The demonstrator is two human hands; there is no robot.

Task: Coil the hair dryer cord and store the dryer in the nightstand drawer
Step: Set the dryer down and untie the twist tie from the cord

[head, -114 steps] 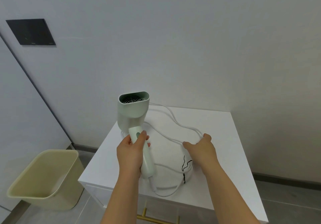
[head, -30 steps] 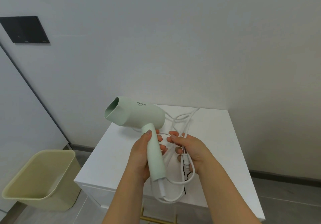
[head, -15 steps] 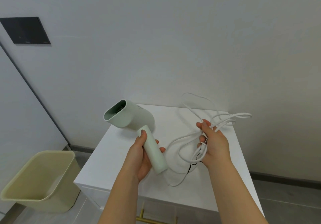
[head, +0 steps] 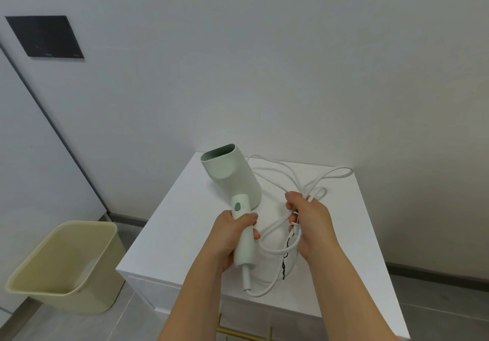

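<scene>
A pale green hair dryer (head: 232,176) is held above the white nightstand (head: 169,229), nozzle pointing up and away. My left hand (head: 232,232) is shut around its handle, below the switch. Its white cord (head: 299,179) leaves the handle's bottom end, loops under my hands and fans out in several loose loops to the right. My right hand (head: 309,221) is shut on the gathered middle of those loops. A thin black tie (head: 285,258) dangles below that hand. A gold drawer handle (head: 240,334) shows at the nightstand's front, bottom edge of view.
A beige waste bin (head: 63,266) stands on the grey floor left of the nightstand. A white wall rises close behind, with a black panel (head: 45,36) at upper left and a dark door edge (head: 53,128) running diagonally.
My left hand has turned the dryer so its nozzle points up and away and the switch faces me. My right hand has come closer in, and the cord loops have dropped lower over the nightstand.
</scene>
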